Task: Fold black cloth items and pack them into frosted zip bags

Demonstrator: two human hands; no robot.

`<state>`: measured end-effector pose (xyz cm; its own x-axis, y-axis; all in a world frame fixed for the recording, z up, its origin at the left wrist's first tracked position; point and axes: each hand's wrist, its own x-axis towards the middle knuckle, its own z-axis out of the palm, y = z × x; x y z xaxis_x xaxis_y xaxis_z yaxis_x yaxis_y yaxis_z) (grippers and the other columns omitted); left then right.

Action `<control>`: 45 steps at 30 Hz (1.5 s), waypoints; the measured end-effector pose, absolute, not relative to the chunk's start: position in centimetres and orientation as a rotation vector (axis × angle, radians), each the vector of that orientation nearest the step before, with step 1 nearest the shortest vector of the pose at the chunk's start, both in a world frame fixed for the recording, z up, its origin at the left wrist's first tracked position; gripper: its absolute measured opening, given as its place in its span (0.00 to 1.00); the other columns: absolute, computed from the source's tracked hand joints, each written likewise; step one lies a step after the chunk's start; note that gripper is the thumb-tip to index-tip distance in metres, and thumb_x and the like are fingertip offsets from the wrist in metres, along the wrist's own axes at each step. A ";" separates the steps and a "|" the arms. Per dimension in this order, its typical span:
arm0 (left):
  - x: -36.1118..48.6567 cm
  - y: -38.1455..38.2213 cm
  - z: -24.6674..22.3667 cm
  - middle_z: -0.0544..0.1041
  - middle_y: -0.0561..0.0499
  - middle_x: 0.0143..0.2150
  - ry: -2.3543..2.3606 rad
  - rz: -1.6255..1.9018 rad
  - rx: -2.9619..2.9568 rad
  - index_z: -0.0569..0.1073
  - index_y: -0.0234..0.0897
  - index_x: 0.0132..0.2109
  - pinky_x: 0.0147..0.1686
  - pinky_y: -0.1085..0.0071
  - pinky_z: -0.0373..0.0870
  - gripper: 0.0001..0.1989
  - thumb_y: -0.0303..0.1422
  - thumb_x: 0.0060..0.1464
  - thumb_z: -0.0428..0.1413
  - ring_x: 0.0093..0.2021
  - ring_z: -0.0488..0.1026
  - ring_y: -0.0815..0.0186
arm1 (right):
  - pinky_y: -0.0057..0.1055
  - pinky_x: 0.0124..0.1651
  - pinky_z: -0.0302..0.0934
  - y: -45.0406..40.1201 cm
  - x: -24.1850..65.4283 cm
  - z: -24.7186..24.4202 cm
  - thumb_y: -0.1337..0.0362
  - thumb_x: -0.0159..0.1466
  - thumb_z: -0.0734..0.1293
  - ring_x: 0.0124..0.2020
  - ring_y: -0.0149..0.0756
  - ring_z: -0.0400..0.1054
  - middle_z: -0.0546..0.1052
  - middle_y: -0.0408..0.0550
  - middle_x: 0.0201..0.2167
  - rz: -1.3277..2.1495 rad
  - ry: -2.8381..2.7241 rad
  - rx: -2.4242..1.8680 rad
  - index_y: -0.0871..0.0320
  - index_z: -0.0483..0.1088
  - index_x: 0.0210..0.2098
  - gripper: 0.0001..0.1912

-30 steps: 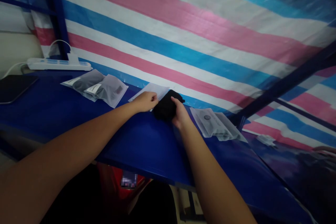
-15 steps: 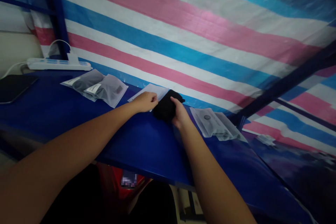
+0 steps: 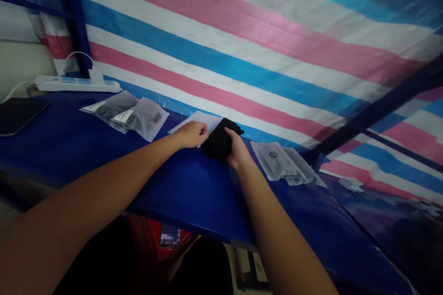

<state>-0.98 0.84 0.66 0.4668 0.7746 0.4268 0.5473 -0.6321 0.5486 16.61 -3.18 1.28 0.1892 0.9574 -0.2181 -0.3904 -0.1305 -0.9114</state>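
A folded black cloth item is in my right hand, with the thumb on top and the fingers behind and under it. My left hand is closed over the near edge of a frosted plastic bag, its curled fingertips against the left side of the black cloth. The bag lies flat on the blue table, partly under my left hand. Where the cloth meets the bag is hidden, so I cannot tell whether any of it is inside.
Two filled frosted bags with white labels lie to the left. More frosted bags overlap at the right. A power strip and a dark tablet-like device are at far left. A striped plastic sheet hangs behind the table.
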 end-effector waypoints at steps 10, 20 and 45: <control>-0.8 0.2 1.5 0.70 0.53 0.25 1.241 1.057 2.335 0.65 0.40 0.28 0.27 0.68 0.55 0.11 0.36 0.59 0.50 0.26 0.63 0.66 | 0.41 0.47 0.75 -2.5 16.9 0.4 0.59 0.58 0.73 0.39 0.43 0.78 0.82 0.51 0.34 1.194 -0.709 -1.165 0.59 0.75 0.43 0.16; -0.9 0.6 1.3 0.69 0.53 0.25 1.216 1.080 2.340 0.66 0.40 0.28 0.28 0.68 0.55 0.08 0.33 0.55 0.52 0.26 0.63 0.66 | 0.38 0.47 0.75 -3.7 16.1 2.0 0.56 0.57 0.72 0.40 0.41 0.78 0.82 0.48 0.37 1.037 -0.751 -1.063 0.57 0.76 0.42 0.16; -0.4 1.3 0.3 0.63 0.56 0.22 0.969 1.139 2.215 0.63 0.39 0.27 0.27 0.69 0.50 0.12 0.36 0.57 0.53 0.25 0.59 0.69 | 0.36 0.41 0.73 -3.8 16.3 2.3 0.57 0.62 0.67 0.35 0.41 0.76 0.81 0.51 0.32 1.330 -0.630 -1.090 0.59 0.76 0.38 0.12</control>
<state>-0.37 1.34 0.35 0.4073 0.7614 0.5044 0.3760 -0.6431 0.6671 16.35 -3.79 2.34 0.1879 0.9592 -0.2111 -0.4446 -0.1086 -0.8891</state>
